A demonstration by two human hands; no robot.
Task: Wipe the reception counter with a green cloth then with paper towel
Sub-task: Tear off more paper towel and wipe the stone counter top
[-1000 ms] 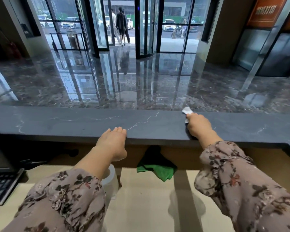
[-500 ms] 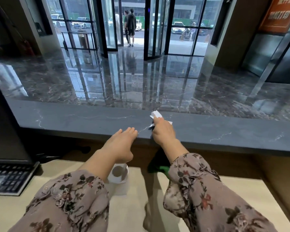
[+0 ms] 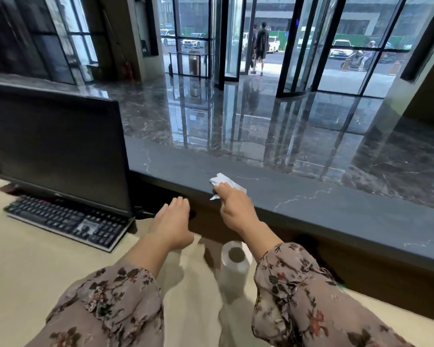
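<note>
The dark grey stone reception counter (image 3: 323,196) runs from the monitor toward the lower right. My right hand (image 3: 233,206) holds a crumpled white paper towel (image 3: 223,182) and presses it on the counter near its front edge. My left hand (image 3: 172,221) hovers with straight fingers just below the counter's front edge, holding nothing. A roll of paper towel (image 3: 234,269) stands upright on the beige desk between my forearms. The green cloth is out of sight.
A black monitor (image 3: 58,151) stands at the left, against the counter's end, with a black keyboard (image 3: 65,220) in front of it on the beige desk (image 3: 23,276). Beyond the counter lies a glossy marble lobby floor with glass doors and people walking outside.
My right hand has slid the paper towel leftward along the counter. My left hand has come off the counter edge and dropped below it. The view has turned left, bringing the monitor in.
</note>
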